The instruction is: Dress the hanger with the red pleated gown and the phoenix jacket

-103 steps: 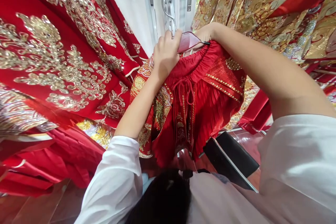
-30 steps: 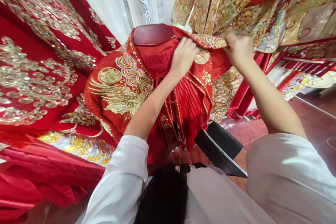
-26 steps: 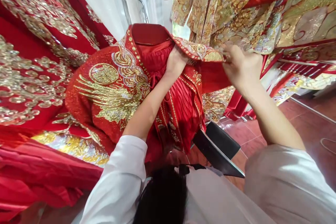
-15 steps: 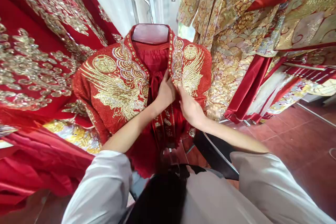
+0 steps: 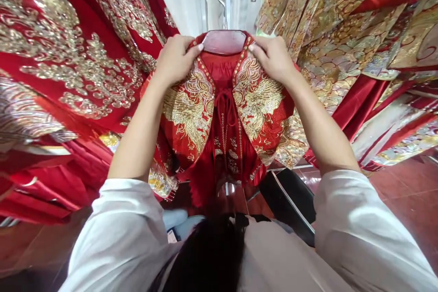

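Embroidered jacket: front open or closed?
Open: the embroidered jacket parts down the front, the red cord showing between its edges.

A jacket (image 5: 191,118) sits on a hanger (image 5: 225,16); a skirt (image 5: 226,139) inside it; a gown (image 5: 73,54) left, a garment (image 5: 328,50) right; a door (image 5: 248,11) far behind.

White short sleeves (image 5: 119,228), loose pale shirt (image 5: 284,255)

The short red fabric jacket with gold and silver embroidery (image 5: 262,107) hangs upright, collar uppermost, its bead-edged front panels parted. It covers the upper sides of a red fabric skirt with a gathered waist and bow-tied cord (image 5: 230,139). The silver metal hanger hook (image 5: 225,17) rises above the collar's centre.
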`<act>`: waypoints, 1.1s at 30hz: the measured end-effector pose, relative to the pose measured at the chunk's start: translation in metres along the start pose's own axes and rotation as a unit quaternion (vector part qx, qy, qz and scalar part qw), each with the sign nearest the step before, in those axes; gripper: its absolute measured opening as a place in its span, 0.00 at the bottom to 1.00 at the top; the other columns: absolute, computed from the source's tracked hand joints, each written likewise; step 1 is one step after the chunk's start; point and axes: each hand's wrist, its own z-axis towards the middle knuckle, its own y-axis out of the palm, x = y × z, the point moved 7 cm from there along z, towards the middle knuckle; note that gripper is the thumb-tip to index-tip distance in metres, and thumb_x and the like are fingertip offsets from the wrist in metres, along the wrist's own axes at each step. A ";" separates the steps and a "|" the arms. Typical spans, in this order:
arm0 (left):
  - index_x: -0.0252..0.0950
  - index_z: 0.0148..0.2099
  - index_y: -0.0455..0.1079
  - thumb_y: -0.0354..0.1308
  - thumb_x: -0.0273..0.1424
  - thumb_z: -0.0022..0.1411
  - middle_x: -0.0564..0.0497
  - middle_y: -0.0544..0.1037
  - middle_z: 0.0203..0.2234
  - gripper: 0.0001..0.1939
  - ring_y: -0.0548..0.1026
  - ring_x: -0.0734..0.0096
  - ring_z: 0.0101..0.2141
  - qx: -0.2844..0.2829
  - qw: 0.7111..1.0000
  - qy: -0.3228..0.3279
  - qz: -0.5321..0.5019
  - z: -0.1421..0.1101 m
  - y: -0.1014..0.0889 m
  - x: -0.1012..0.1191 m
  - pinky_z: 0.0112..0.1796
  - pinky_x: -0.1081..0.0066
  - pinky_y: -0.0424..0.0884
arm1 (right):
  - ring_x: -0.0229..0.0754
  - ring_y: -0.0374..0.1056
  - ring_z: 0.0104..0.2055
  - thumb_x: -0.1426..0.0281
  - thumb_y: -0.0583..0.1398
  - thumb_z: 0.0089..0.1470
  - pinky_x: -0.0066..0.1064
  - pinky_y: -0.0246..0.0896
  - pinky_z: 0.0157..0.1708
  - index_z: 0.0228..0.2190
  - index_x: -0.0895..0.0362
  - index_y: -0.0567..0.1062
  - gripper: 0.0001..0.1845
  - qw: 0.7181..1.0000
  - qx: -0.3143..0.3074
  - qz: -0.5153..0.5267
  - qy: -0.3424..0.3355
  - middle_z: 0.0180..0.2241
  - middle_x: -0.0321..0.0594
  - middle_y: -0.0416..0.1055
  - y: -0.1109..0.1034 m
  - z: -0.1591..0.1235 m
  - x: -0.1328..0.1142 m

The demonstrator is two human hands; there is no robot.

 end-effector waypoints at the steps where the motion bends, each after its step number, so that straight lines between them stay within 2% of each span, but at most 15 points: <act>1: 0.35 0.23 0.57 0.51 0.35 0.68 0.57 0.56 0.20 0.20 0.55 0.79 0.25 0.027 0.999 -0.004 -0.024 0.004 -0.001 -0.002 0.40 0.77 0.67 | 0.36 0.57 0.30 0.62 0.53 0.62 0.29 0.57 0.38 0.23 0.54 0.65 0.16 1.000 0.009 -0.008 0.015 0.23 0.35 0.62 0.000 0.003 0.000; 4: 0.37 0.20 0.43 0.50 0.35 0.68 0.57 0.46 0.20 0.26 0.48 0.82 0.23 0.093 0.991 -0.014 -0.090 0.013 -0.008 0.006 0.33 0.84 0.63 | 0.31 0.44 0.25 0.70 0.51 0.64 0.25 0.48 0.30 0.16 0.55 0.50 0.26 0.994 0.087 -0.020 0.060 0.19 0.31 0.46 -0.012 0.007 -0.007; 7: 0.36 0.21 0.43 0.44 0.39 0.68 0.57 0.49 0.21 0.25 0.59 0.87 0.25 0.115 0.989 -0.005 -0.098 0.017 -0.021 0.019 0.37 0.81 0.64 | 0.29 0.41 0.25 0.73 0.51 0.64 0.24 0.44 0.28 0.16 0.56 0.45 0.27 0.988 0.138 0.017 0.071 0.20 0.30 0.41 -0.027 0.008 -0.009; 9: 0.30 0.22 0.53 0.39 0.43 0.66 0.57 0.57 0.22 0.26 0.69 0.84 0.32 0.057 0.995 0.031 -0.082 0.016 -0.024 0.020 0.43 0.70 0.66 | 0.27 0.44 0.25 0.72 0.52 0.62 0.23 0.47 0.29 0.15 0.57 0.50 0.25 0.992 0.092 0.072 0.049 0.20 0.28 0.47 -0.030 0.007 -0.003; 11: 0.20 0.30 0.64 0.39 0.47 0.63 0.55 0.66 0.27 0.31 0.72 0.75 0.39 -0.048 0.994 0.069 -0.068 0.009 -0.019 0.008 0.45 0.59 0.65 | 0.24 0.54 0.27 0.72 0.56 0.58 0.23 0.52 0.33 0.17 0.60 0.60 0.19 0.989 -0.017 0.138 0.047 0.23 0.28 0.60 -0.028 0.000 0.014; 13: 0.17 0.39 0.68 0.47 0.54 0.56 0.52 0.71 0.33 0.37 0.73 0.69 0.42 -0.167 0.980 0.057 -0.089 -0.006 -0.007 -0.021 0.45 0.55 0.65 | 0.24 0.62 0.31 0.72 0.58 0.53 0.25 0.57 0.37 0.24 0.65 0.69 0.10 0.968 -0.137 0.187 0.100 0.30 0.30 0.71 -0.023 -0.017 0.042; 15: 0.18 0.44 0.67 0.53 0.59 0.47 0.47 0.74 0.35 0.44 0.74 0.65 0.41 -0.235 0.961 -0.001 -0.149 -0.021 0.003 -0.053 0.44 0.52 0.67 | 0.23 0.64 0.31 0.73 0.55 0.53 0.26 0.58 0.37 0.31 0.70 0.71 0.10 0.937 -0.204 0.208 0.191 0.34 0.32 0.74 -0.021 -0.041 0.074; 18: 0.17 0.46 0.65 0.51 0.65 0.44 0.42 0.75 0.35 0.50 0.74 0.55 0.44 -0.192 0.955 -0.063 -0.219 -0.035 0.007 -0.080 0.45 0.48 0.67 | 0.19 0.61 0.26 0.77 0.46 0.58 0.23 0.55 0.33 0.35 0.70 0.69 0.14 0.906 -0.209 0.197 0.312 0.38 0.36 0.74 -0.022 -0.074 0.102; 21: 0.17 0.43 0.64 0.48 0.65 0.49 0.43 0.73 0.33 0.48 0.70 0.47 0.48 -0.159 0.960 -0.079 -0.215 -0.046 0.010 -0.084 0.47 0.43 0.62 | 0.25 0.63 0.29 0.70 0.49 0.62 0.25 0.55 0.33 0.31 0.67 0.71 0.16 0.924 -0.185 0.076 0.326 0.37 0.42 0.74 -0.027 -0.094 0.094; 23: 0.17 0.40 0.65 0.48 0.64 0.51 0.43 0.73 0.32 0.47 0.69 0.45 0.49 -0.146 0.959 -0.095 -0.222 -0.053 0.015 -0.085 0.49 0.41 0.60 | 0.34 0.66 0.32 0.60 0.54 0.60 0.30 0.57 0.35 0.28 0.66 0.72 0.21 0.935 -0.124 -0.075 0.322 0.34 0.49 0.74 -0.037 -0.104 0.080; 26: 0.18 0.41 0.66 0.48 0.59 0.58 0.42 0.73 0.34 0.41 0.68 0.46 0.52 -0.069 0.954 -0.131 -0.262 -0.062 0.017 -0.096 0.53 0.41 0.56 | 0.47 0.68 0.35 0.54 0.52 0.60 0.38 0.58 0.38 0.30 0.66 0.73 0.26 0.916 -0.006 -0.218 0.337 0.32 0.57 0.72 -0.051 -0.122 0.062; 28: 0.18 0.42 0.66 0.46 0.50 0.65 0.42 0.74 0.35 0.33 0.70 0.51 0.50 -0.052 0.950 -0.146 -0.272 -0.064 0.019 -0.104 0.53 0.43 0.58 | 0.52 0.70 0.38 0.54 0.50 0.62 0.41 0.59 0.40 0.34 0.66 0.74 0.27 0.920 0.001 -0.211 0.331 0.33 0.58 0.72 -0.049 -0.127 0.058; 30: 0.18 0.41 0.66 0.45 0.43 0.67 0.43 0.74 0.33 0.27 0.73 0.59 0.46 -0.085 0.954 -0.140 -0.251 -0.058 0.021 -0.103 0.52 0.45 0.62 | 0.55 0.70 0.42 0.52 0.50 0.61 0.44 0.60 0.44 0.37 0.66 0.74 0.29 0.930 -0.014 -0.201 0.306 0.36 0.58 0.73 -0.048 -0.119 0.055; 32: 0.19 0.40 0.68 0.47 0.41 0.67 0.47 0.74 0.31 0.24 0.74 0.64 0.43 -0.099 0.967 -0.100 -0.213 -0.043 0.014 -0.091 0.51 0.47 0.63 | 0.55 0.68 0.49 0.53 0.53 0.60 0.45 0.58 0.49 0.46 0.65 0.73 0.28 0.953 -0.012 -0.187 0.239 0.43 0.56 0.73 -0.049 -0.094 0.044; 33: 0.20 0.39 0.68 0.48 0.40 0.66 0.49 0.74 0.30 0.23 0.74 0.66 0.42 -0.085 0.973 -0.072 -0.200 -0.033 0.008 -0.081 0.52 0.47 0.62 | 0.52 0.67 0.51 0.55 0.54 0.60 0.44 0.57 0.51 0.51 0.64 0.70 0.28 0.969 -0.013 -0.157 0.189 0.47 0.55 0.71 -0.048 -0.078 0.036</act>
